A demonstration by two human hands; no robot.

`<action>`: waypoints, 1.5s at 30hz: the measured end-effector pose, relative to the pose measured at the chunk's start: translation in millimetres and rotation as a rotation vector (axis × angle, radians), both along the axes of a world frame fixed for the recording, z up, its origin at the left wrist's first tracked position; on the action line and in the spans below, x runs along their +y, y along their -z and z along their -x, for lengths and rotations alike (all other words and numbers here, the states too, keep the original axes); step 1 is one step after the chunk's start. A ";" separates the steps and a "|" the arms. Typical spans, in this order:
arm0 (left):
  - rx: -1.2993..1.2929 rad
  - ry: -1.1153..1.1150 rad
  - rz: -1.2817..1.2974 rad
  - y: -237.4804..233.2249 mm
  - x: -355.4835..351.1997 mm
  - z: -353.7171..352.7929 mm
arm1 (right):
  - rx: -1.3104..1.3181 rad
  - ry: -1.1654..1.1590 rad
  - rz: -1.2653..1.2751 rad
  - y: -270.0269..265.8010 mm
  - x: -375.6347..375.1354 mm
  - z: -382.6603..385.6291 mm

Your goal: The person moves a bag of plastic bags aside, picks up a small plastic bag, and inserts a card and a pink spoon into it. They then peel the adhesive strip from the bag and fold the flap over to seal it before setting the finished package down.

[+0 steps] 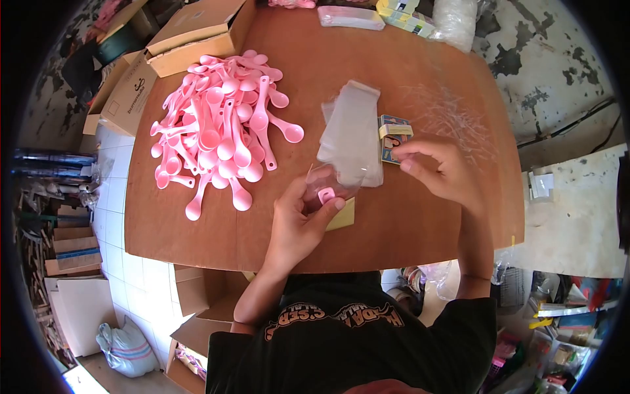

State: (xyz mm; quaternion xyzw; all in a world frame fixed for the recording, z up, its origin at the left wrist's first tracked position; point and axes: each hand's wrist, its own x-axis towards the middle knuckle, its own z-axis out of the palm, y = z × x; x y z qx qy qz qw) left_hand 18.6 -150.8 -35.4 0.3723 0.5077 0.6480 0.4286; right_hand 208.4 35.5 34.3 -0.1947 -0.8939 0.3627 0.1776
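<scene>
My left hand is closed on a small clear plastic bag, with a pink piece showing at the thumb, like the end of a spoon handle. My right hand has its thumb and forefinger curved and slightly apart, the fingertips right at the edge of a banded stack of printed cards. Between the hands lies a fanned pile of clear plastic bags. Yellow paper rests on the table just beyond my left thumb. To the left spreads a large heap of pink plastic spoons.
On the brown table, thin clear plastic strips lie scattered at the right. A cardboard box stands at the back left. Along the far edge are a bundle of packaging, yellow packs and a plastic roll.
</scene>
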 end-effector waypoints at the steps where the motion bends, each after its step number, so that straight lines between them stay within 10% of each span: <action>1: -0.033 0.008 -0.021 0.3 0.2 0.3 | 0.003 -0.008 0.002 0.8 -5.3 7.8; 9: -0.109 0.048 -0.058 4.4 -2.0 6.8 | 0.175 0.035 0.743 32.5 -65.0 50.5; 45: -0.254 0.013 -0.250 17.4 -8.4 19.7 | 0.331 -0.204 0.281 30.3 -56.8 43.6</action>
